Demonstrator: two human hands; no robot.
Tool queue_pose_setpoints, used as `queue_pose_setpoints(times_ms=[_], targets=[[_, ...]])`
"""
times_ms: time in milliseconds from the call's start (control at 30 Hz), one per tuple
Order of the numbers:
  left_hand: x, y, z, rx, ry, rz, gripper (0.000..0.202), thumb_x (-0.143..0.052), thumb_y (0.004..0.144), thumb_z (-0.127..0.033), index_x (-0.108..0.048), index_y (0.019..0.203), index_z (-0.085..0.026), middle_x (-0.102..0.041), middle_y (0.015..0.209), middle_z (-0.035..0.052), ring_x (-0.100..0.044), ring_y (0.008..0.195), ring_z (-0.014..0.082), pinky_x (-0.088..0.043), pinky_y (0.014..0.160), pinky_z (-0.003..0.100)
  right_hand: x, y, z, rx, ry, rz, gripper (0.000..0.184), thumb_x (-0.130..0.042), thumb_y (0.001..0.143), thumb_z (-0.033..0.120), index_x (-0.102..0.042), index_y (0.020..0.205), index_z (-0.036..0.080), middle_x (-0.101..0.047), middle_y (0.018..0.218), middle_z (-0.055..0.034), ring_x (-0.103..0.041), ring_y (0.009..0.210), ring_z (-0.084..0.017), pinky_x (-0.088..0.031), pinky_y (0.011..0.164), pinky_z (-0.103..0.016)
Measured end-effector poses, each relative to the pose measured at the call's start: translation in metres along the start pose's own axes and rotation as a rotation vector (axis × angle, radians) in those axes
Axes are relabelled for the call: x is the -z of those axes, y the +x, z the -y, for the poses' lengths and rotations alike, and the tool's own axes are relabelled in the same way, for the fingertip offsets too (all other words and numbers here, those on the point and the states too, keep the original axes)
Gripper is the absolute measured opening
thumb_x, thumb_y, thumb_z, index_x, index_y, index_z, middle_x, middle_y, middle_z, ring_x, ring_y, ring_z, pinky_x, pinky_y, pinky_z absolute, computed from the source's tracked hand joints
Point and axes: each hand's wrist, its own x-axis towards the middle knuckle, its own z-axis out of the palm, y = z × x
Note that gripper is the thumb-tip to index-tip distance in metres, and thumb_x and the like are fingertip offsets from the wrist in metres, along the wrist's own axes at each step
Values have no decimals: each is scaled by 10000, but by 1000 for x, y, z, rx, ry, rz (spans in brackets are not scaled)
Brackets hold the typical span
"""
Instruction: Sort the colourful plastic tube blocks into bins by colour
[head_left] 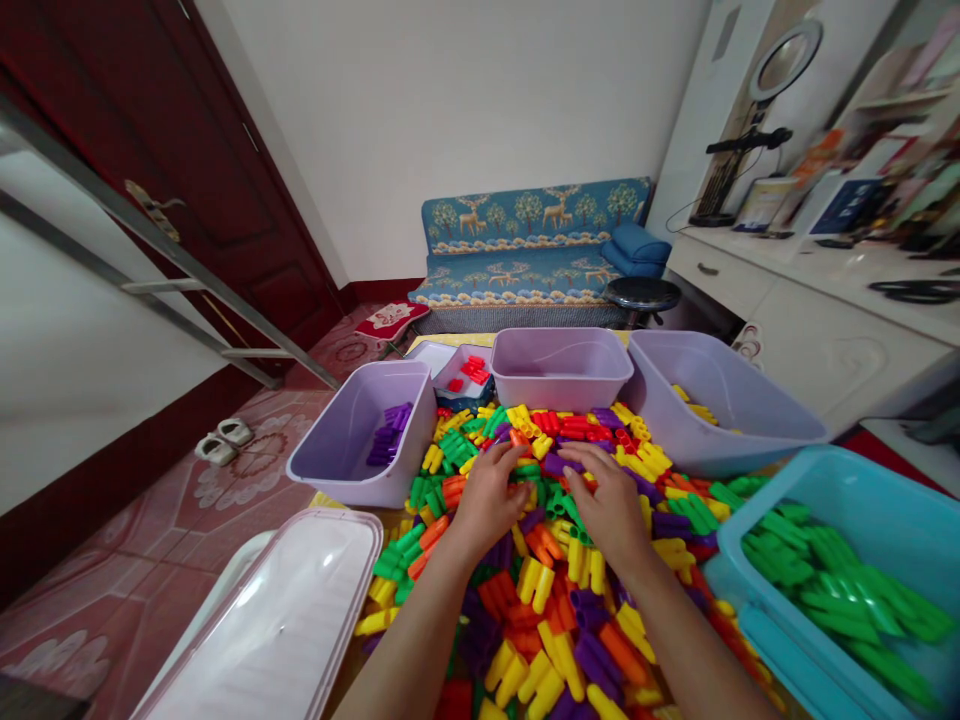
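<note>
Your left hand (487, 500) and right hand (604, 505) lie palm down on top of the heap of plastic tube blocks (540, 610), fingers loosely spread and curved, not pressed together. No clear pinch on either hand; whether the fingertips have hold of a block, you can't tell from this view. A purple block (559, 464) sits just between the two hands' fingertips.

Right of the heap, touching its edge, is a blue tub (829, 490) full of green blocks (832, 580). Left of the heap, near your left forearm, lies a pale plastic lid (277, 620).

Beyond the heap, a row along its far edge: a lilac tub (360, 440) holding purple blocks (388, 435), a small white tray (450, 365) with red blocks (472, 370), a lilac tub (559, 370) with nothing visible inside, and a lilac tub (720, 395) with a few yellow blocks (694, 405).

Risks: blocks are loose and piled, so pressing or raking could slide them off the table edge to the floor. Fast reaches could knock the tilted far-right tub or drop a colour into the wrong tub.

Farther off, past the heap: a blue deer-print sofa (525, 280), and a dark red door (217, 170).
</note>
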Motion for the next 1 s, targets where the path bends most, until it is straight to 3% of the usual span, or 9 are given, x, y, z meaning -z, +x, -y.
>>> queue_pose_setpoints(times_ms=[167,300,400,533,767,867,933,1000], targets=[[-3,0,-1,-6,201,31,498,-591,776,-200,-543,1272,-214,-542,1280,113,-510,1187,274,-416,1013,448,28,-8,-15,-66,-421,-150,347,-501,827,211,-607,1155,173,-535,1289,-158,-475,1212,-321,-370,1019,-524],[-5,1,-2,-5,255,34,498,-577,769,-186,-547,1266,-204,-544,1267,118,-518,1169,275,-422,1000,451,32,-16,-25,-252,-583,-96,487,-557,805,292,-516,1268,147,-448,1349,-240,-483,1193,-396,-429,907,-565],[-5,1,-3,-4,247,25,498,-582,759,-183,-555,1255,-221,-547,1263,106,-524,1161,273,-424,998,451,26,-19,-28,-276,-564,-40,442,-561,803,305,-558,1222,165,-491,1307,-222,-519,1149,-382,-437,904,-559],[-5,1,-4,4,216,13,486,-585,747,-176,-574,1230,-226,-558,1235,101,-538,1139,271,-438,984,443,13,-18,-24,-173,-362,36,396,-524,786,203,-592,1176,179,-554,1235,-148,-518,1171,-302,-408,1012,-497],[-2,0,-5,2,208,18,465,-583,759,-199,-585,1223,-219,-555,1234,105,-531,1143,270,-432,984,431,2,-9,-7,-89,16,149,565,-523,784,188,-456,1340,258,-420,1407,-90,-408,1311,-239,-394,1054,-446],[-1,0,-5,6,206,23,461,-591,759,-204,-592,1219,-223,-557,1235,103,-530,1144,269,-431,984,428,11,-10,-2,-72,-32,96,587,-554,790,229,-424,1362,239,-390,1439,-105,-382,1331,-259,-382,1059,-457],[-1,0,-5,8,209,29,466,-593,757,-200,-592,1222,-226,-560,1234,102,-531,1141,270,-431,984,430,21,-14,0,-67,-176,86,471,-569,792,242,-529,1261,230,-502,1329,-110,-462,1258,-277,-396,1036,-455],[-2,0,-4,7,212,35,470,-593,758,-202,-591,1227,-227,-560,1235,102,-530,1142,271,-430,984,433,30,-20,0,-109,-350,139,280,-585,796,269,-639,1069,246,-622,1126,-94,-588,1077,-285,-467,918,-434]])
